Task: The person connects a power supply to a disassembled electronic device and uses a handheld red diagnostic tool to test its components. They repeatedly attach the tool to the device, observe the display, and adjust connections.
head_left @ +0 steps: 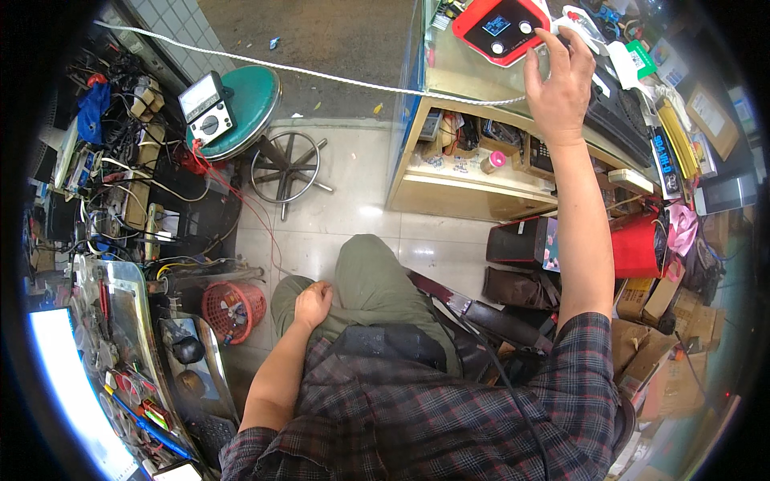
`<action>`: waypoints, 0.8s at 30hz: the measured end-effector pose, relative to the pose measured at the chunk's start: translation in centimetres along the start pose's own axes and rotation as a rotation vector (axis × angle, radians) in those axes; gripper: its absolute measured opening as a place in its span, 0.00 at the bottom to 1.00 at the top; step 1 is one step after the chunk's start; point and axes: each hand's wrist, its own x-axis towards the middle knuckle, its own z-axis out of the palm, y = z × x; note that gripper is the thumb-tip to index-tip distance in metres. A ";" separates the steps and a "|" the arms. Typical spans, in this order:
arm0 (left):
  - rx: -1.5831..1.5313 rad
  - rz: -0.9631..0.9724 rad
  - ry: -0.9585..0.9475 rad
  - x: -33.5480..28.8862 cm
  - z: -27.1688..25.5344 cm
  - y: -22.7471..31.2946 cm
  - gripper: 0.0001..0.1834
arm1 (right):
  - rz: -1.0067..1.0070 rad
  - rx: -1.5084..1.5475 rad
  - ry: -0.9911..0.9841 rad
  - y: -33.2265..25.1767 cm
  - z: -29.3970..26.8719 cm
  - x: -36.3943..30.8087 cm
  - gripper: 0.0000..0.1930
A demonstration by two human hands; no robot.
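My right hand point(561, 84) reaches far forward over a glass-topped counter point(469, 92). Its fingers are apart, and the index fingertip lies at the edge of a white round knob point(525, 27) on a red device with a black face and a small lit screen point(497, 26). I cannot tell whether the fingertip touches the knob. My left hand point(314, 305) rests on my left thigh, fingers curled in loosely, with nothing seen in them. Red test leads point(249, 196) run from a multimeter point(207, 108) toward my left knee.
A green round stool point(255, 100) carries the multimeter. A white cord point(321, 70) stretches across to the counter. A red basket point(233, 311) stands left of my knees. Tangled parts and cables point(132, 172) crowd the left; cardboard boxes point(682, 377) and a red bag point(638, 244) sit at right.
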 end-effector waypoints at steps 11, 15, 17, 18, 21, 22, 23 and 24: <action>-0.002 0.012 0.009 0.0 0.3 -0.5 0.16 | 0.078 0.042 -0.031 0.1 2.0 -0.8 0.26; 0.011 0.011 0.003 0.0 0.2 -0.2 0.15 | 0.121 0.113 -0.051 0.1 2.0 -0.8 0.26; 0.009 0.016 0.005 0.0 0.1 -0.2 0.15 | 0.127 0.128 -0.055 0.1 2.1 -0.9 0.26; 0.008 0.015 0.003 0.0 0.1 -0.1 0.15 | 0.112 0.111 -0.047 0.2 2.1 -0.9 0.26; 0.009 0.008 -0.006 -0.1 0.1 -0.1 0.16 | 0.105 0.130 -0.037 0.3 2.3 -0.9 0.26; 0.011 0.004 -0.011 -0.1 0.0 -0.1 0.16 | 0.111 0.157 -0.034 0.3 2.4 -0.9 0.26; 0.014 -0.001 -0.016 -0.1 0.0 -0.1 0.16 | 0.108 0.147 -0.037 0.4 2.4 -0.9 0.26; 0.014 -0.002 -0.013 0.0 0.0 -0.1 0.16 | 0.107 0.145 -0.038 0.4 2.4 -0.9 0.26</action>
